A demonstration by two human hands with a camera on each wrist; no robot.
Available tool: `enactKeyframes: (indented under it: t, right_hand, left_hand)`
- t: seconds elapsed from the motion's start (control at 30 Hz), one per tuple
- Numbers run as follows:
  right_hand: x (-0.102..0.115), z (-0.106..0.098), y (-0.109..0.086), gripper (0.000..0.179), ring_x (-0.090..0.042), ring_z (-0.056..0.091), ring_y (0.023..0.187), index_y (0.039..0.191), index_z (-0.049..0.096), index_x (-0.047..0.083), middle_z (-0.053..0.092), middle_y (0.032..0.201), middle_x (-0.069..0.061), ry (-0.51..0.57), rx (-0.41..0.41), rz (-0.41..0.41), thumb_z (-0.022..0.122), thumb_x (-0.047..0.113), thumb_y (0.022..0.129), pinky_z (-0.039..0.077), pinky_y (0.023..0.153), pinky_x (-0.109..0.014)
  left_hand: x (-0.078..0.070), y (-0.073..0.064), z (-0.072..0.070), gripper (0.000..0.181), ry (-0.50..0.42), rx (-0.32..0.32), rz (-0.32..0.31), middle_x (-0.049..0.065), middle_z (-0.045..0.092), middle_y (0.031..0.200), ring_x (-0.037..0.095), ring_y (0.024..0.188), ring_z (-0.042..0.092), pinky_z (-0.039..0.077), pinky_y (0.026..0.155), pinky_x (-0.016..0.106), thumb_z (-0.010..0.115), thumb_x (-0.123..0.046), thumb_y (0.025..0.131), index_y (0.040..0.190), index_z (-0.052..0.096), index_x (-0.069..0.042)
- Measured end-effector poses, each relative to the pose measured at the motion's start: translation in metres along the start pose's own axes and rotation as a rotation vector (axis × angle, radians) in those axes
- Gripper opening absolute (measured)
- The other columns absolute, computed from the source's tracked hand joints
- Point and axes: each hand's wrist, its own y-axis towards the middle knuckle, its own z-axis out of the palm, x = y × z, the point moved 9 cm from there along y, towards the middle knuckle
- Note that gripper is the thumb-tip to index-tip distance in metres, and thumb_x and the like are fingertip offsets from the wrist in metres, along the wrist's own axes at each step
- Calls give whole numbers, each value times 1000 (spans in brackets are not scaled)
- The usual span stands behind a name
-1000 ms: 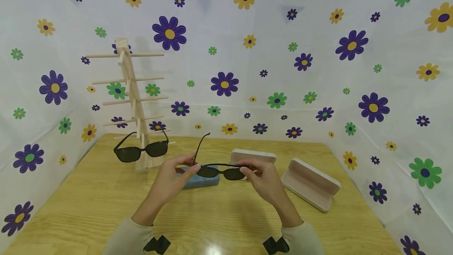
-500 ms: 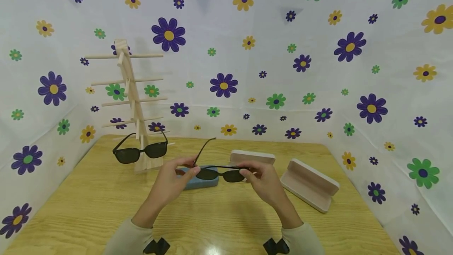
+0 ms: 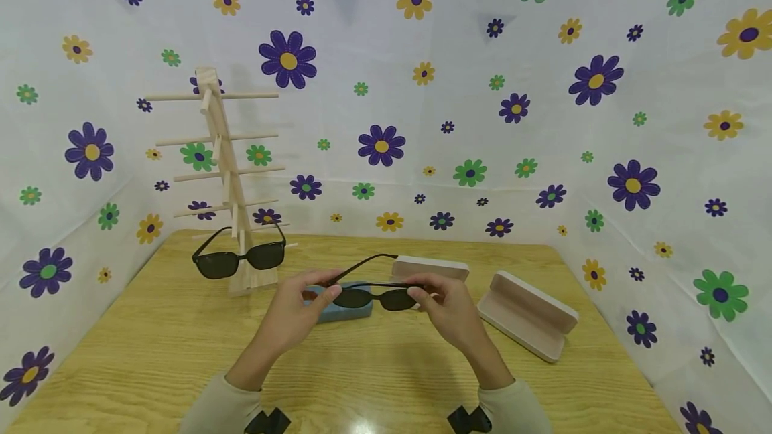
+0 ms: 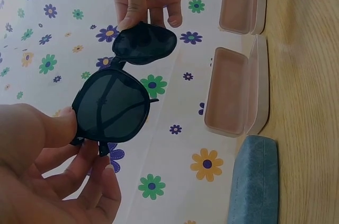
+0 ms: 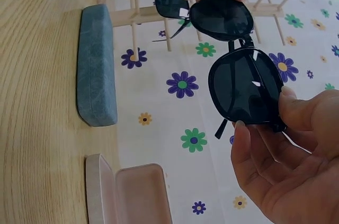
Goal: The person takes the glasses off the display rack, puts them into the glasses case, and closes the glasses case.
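Note:
A pair of black sunglasses [image 3: 396, 299] is held up above the table between both hands, dark lenses toward the person. My left hand [image 3: 298, 305] pinches the left end of the frame near the hinge, thumb on the front edge. At the opposite end, my right hand [image 3: 449, 307] pinches the frame with thumb and fingers. The left temple arm slants inward to the right behind the lenses. In the right wrist view a folded temple shows through the near lens [image 5: 246, 86]. Behind the left hand lies a blue glasses case [image 3: 344, 312], partly hidden.
Another pair of black sunglasses [image 3: 265, 256] hangs low on a wooden peg rack [image 3: 224, 153] at the left. Two pale glasses cases stand open on the table [image 3: 362, 380]: one [image 3: 531, 310] at the right, the other [image 3: 431, 265] partly behind the right hand. Flower-printed cloth surrounds the table.
The left temple arm of the held sunglasses has swung inward, from pointing up and away to slanting right across behind the lenses. Both hands keep their hold in nearly the same place.

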Motion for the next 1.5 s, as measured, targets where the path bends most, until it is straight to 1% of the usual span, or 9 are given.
enactKeyframes:
  t: [0.23, 0.33, 0.43, 0.67, 0.87, 1.0, 1.13, 1.33, 1.5]
  right_hand:
    - [-4, 0, 0, 20, -25, 68, 84, 116, 75, 2, 74, 104, -15, 14, -9, 13, 65, 10, 101, 60, 71, -26]
    - [-5, -1, 0, 20, -23, 68, 84, 116, 74, 1, 73, 103, -15, 14, -13, 21, 65, 10, 101, 58, 71, -23]
    - [-6, -1, 0, 20, -23, 68, 85, 116, 74, 1, 73, 103, -15, 10, -15, 30, 65, 10, 101, 59, 72, -24]
    - [-6, -3, 0, 18, -18, 67, 88, 114, 75, 6, 74, 103, -11, -40, -33, 30, 66, 11, 100, 57, 74, -23]
    - [-5, -5, 0, 18, -24, 69, 97, 115, 76, 8, 75, 107, -8, -98, -45, 2, 68, 15, 100, 57, 82, -27]
    - [-5, -5, 0, 20, -25, 69, 101, 115, 76, 7, 75, 109, -7, -103, -54, -32, 68, 17, 100, 57, 86, -31]
    - [-5, -5, -1, 18, -23, 68, 100, 113, 77, 9, 75, 110, -6, -98, -72, -57, 69, 17, 99, 57, 85, -31]
    - [-7, -7, -2, 14, -25, 67, 104, 108, 79, 14, 73, 109, -5, -105, -94, -51, 72, 15, 97, 57, 87, -34]
    - [-7, -7, -4, 14, -24, 66, 102, 108, 79, 13, 71, 105, -4, -95, -79, -64, 71, 16, 97, 56, 86, -33]
  left_hand:
    - [2, 0, 2, 30, 13, 14, -9, 11, 74, 120, 24, 105, 66, 57, 82, 27, 69, -11, 99, 129, 73, -9]
    - [2, 0, 3, 30, 18, 19, -6, 11, 74, 120, 23, 104, 67, 57, 82, 27, 69, -12, 99, 128, 73, -9]
    - [2, 1, 3, 29, 28, 23, 0, 11, 74, 119, 23, 103, 67, 57, 82, 27, 69, -13, 99, 128, 73, -10]
    - [2, 1, 3, 28, 41, 27, 8, 9, 74, 118, 22, 102, 67, 57, 81, 27, 69, -13, 99, 126, 74, -10]
    - [2, 1, 4, 27, 39, 30, 13, 9, 74, 117, 22, 101, 67, 57, 80, 27, 70, -11, 98, 124, 75, -9]
    - [3, 0, 5, 27, 35, 35, 12, 10, 74, 117, 23, 101, 68, 57, 81, 28, 70, -10, 98, 124, 75, -8]
    - [4, -1, 5, 25, 32, 41, 29, 9, 75, 116, 23, 101, 69, 58, 81, 30, 71, -11, 97, 122, 76, -9]
    - [5, -1, 7, 23, 27, 55, 44, 9, 76, 117, 22, 99, 70, 58, 81, 29, 71, -13, 97, 119, 77, -10]
    - [8, 1, 9, 21, 36, 67, 40, 8, 76, 116, 21, 98, 70, 56, 79, 27, 71, -12, 97, 116, 79, -9]
